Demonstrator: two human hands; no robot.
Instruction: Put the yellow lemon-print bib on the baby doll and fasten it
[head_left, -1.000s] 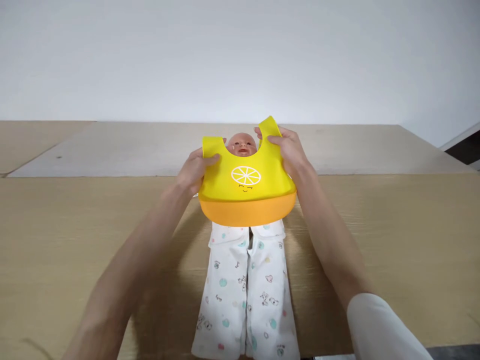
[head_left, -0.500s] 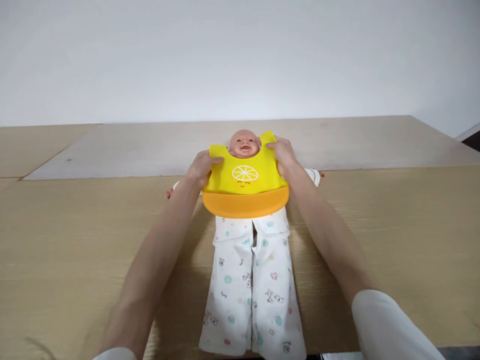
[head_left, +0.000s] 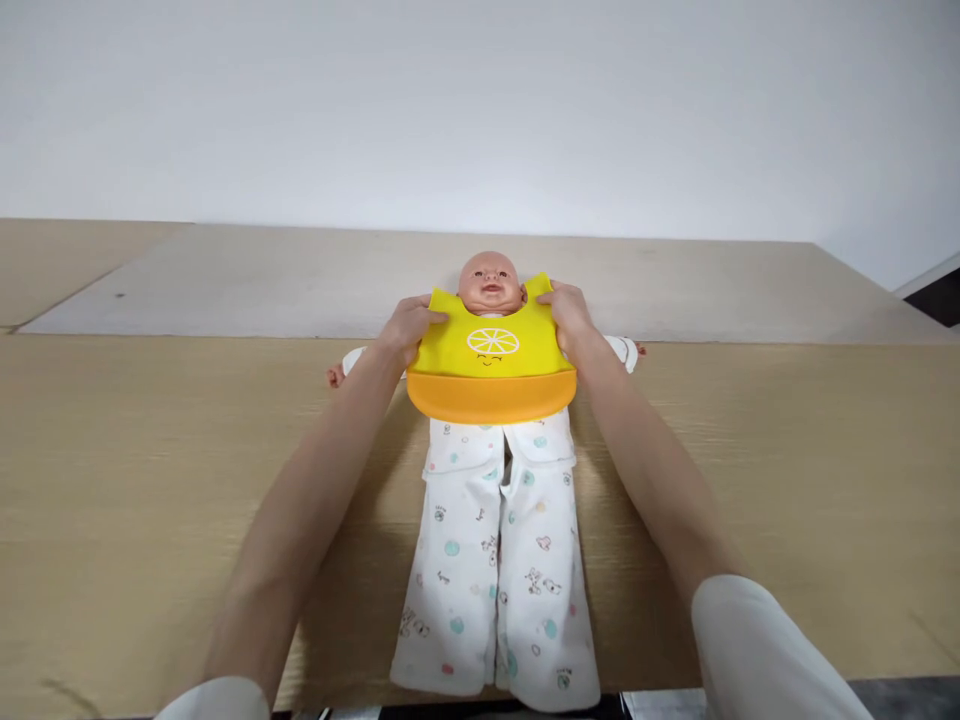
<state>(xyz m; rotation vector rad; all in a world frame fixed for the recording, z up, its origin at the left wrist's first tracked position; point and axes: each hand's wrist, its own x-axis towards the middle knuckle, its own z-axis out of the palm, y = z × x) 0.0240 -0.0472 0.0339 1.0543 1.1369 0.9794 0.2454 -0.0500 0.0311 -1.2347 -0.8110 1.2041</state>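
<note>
A baby doll lies on its back on the wooden table, dressed in white printed clothes. A yellow silicone bib with a lemon-slice print and an orange catch pocket rests on the doll's chest, under its chin. My left hand grips the bib's left shoulder strap. My right hand grips the right strap beside the doll's neck. Both hands have their fingers closed on the straps.
The table's far half is a paler board against a white wall. The doll's arms stick out to both sides. A dark gap shows at the far right.
The bib has come down from in front of the doll's face onto its chest. Both hands moved down and away from me with it, still holding the straps.
</note>
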